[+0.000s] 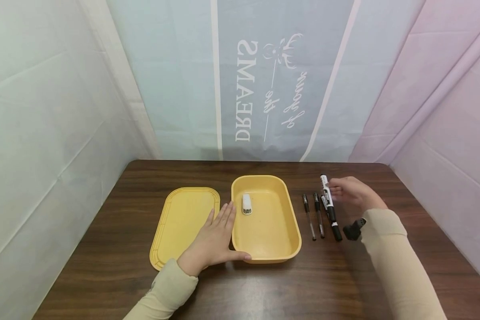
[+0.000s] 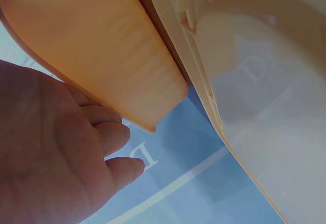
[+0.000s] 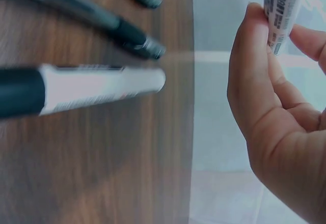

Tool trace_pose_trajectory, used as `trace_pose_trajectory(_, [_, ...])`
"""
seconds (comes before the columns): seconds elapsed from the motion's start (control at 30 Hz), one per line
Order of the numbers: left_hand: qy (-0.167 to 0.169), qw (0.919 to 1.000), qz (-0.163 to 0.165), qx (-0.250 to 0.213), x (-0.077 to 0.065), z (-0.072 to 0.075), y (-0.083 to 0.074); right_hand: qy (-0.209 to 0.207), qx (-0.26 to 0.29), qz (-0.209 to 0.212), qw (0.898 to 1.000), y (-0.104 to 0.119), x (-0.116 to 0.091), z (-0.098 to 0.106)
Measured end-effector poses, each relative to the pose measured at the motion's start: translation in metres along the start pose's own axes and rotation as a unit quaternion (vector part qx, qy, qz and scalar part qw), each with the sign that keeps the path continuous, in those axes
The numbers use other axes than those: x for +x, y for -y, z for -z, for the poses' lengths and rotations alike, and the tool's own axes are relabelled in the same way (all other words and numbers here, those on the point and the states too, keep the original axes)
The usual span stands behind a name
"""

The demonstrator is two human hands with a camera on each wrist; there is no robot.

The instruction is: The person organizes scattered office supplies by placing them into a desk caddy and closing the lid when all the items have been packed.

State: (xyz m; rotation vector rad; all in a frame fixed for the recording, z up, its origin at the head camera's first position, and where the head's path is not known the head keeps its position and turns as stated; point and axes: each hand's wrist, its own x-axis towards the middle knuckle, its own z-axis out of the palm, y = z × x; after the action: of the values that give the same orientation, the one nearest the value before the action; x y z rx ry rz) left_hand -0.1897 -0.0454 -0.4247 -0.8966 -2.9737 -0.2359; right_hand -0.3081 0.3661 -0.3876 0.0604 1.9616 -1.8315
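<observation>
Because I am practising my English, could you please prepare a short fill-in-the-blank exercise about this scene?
1. In the head view, the yellow lid lies to the ____ of the yellow container.
2. One marker is pinched by the person's ____ hand.
3. On the table lie ____ (a number) pens.
4. The small object inside the container is mostly ____ (a colour).

Missing words: left; right; two; white.
</observation>
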Motion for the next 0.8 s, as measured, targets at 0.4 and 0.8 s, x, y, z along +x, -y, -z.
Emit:
trace_pose_trajectory(0.4, [-0.008,1.0,-0.005,0.001,-0.002,-0.004,0.001,0.018,0.002,0.002,1.0,0.023,0.01,-0.042])
trace_pose_trajectory(0.8, [-0.007,0.9999,-0.005,0.009,-0.001,-0.005,0.002,0.031,-0.025,0.017,0.999,0.039,0.024,-0.083])
